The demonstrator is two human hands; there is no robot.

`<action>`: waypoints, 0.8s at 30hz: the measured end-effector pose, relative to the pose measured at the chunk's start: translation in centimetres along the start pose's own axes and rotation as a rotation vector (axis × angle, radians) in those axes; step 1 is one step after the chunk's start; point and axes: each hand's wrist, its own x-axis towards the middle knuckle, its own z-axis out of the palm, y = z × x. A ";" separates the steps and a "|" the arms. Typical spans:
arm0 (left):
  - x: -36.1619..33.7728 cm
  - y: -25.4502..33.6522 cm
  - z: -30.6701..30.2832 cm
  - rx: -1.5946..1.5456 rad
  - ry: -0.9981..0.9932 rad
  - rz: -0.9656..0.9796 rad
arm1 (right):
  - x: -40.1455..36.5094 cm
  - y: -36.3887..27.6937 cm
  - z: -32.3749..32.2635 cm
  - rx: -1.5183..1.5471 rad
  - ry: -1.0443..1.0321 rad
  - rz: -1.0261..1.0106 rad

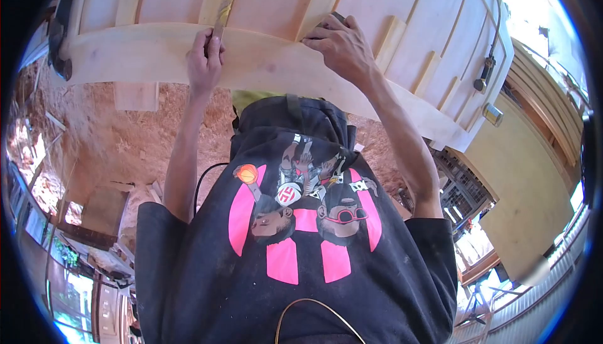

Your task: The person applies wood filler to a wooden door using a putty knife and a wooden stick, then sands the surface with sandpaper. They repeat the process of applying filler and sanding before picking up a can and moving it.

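My left hand (206,61) is closed around a narrow flat tool (221,20) that points away from me, with a yellow smear at its far end. The tool lies over a pale wooden strip of the large panel (264,61). To the right, my right hand (342,45) is bent over the panel, its fingers curled down beside another wooden strip (321,1). A small dark piece (338,17) shows at those fingers, mostly hidden; I cannot tell what it is. Light strips run across the panel in a row.
A black tool with a hose (483,74) hangs at the panel's right end, near a small can (493,114). Large boards (527,180) stand at the right. Reddish sawdust-like ground (169,130) lies below the panel. Leaning wood pieces (103,209) are at the left.
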 end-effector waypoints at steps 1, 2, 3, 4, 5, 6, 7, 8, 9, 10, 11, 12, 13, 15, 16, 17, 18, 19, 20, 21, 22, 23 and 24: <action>-0.1 0.0 -0.1 0.000 0.004 -0.004 | 0.0 -0.1 -0.1 0.010 -0.015 0.008; 0.0 0.0 -0.2 -0.003 0.000 -0.024 | -0.1 -0.2 0.0 0.009 -0.018 0.006; 0.0 0.0 -0.1 -0.008 -0.005 -0.045 | -0.1 -0.2 0.2 -0.001 -0.007 -0.013; 0.1 -0.2 -0.1 -0.011 -0.004 -0.046 | -0.2 -0.2 0.2 -0.011 0.003 -0.031; 0.1 -0.3 -0.2 -0.022 -0.009 -0.050 | -0.2 0.0 0.1 -0.012 0.001 -0.033; 0.0 -0.4 -0.3 -0.032 -0.016 -0.053 | -0.3 0.3 0.0 -0.016 -0.028 -0.038; -0.1 -0.6 -0.3 -0.033 -0.015 -0.052 | -0.3 0.6 -0.3 -0.021 -0.056 -0.043; -0.1 -0.7 -0.3 -0.012 -0.012 -0.033 | -0.3 1.0 -0.8 -0.024 -0.053 -0.046; 0.0 -0.9 -0.3 0.008 -0.009 -0.014 | -0.3 1.6 -1.4 -0.013 -0.101 -0.001; 0.1 -0.8 -0.3 0.006 -0.006 -0.011 | -0.4 2.1 -1.9 -0.003 -0.149 0.045; 0.1 -0.6 -0.3 0.011 -0.012 -0.006 | -0.4 2.7 -2.0 -0.007 -0.148 0.042; 0.1 -0.6 -0.3 0.016 -0.018 -0.003 | -0.2 3.5 -1.7 -0.025 0.004 0.089; 0.0 -0.6 -0.3 0.013 -0.014 -0.005 | -0.1 4.1 -1.3 -0.041 0.155 0.134; 0.0 -0.6 -0.3 0.010 -0.014 -0.016 | 0.1 4.7 -0.1 -0.046 0.209 0.131; 0.0 -0.7 -0.3 0.008 -0.017 -0.015 | 0.2 4.8 0.4 -0.045 0.231 0.115; 0.0 -0.8 -0.3 -0.021 -0.022 -0.021 | 0.0 4.8 0.8 -0.044 0.253 0.099; -0.1 -0.9 -0.2 -0.049 -0.025 -0.031 | -0.5 4.8 1.4 -0.046 0.250 0.101; -0.2 -0.6 -0.2 -0.051 -0.025 -0.033 | -0.9 4.5 1.8 -0.054 0.236 0.101; -0.2 -0.3 -0.2 -0.055 -0.024 -0.042 | -1.2 4.4 2.1 -0.061 0.223 0.099; -0.2 0.0 -0.2 -0.058 -0.022 -0.048 | -1.4 4.6 2.0 -0.061 0.224 0.096; -0.2 -0.2 -0.3 -0.058 -0.017 -0.044 | -1.5 4.7 1.3 -0.025 0.190 0.109; -0.3 -0.5 -0.2 -0.026 -0.008 -0.041 | -1.3 4.8 0.8 0.010 0.155 0.124; -0.3 -0.8 -0.2 0.005 -0.005 -0.037 | -0.9 5.0 0.4 0.008 0.160 0.127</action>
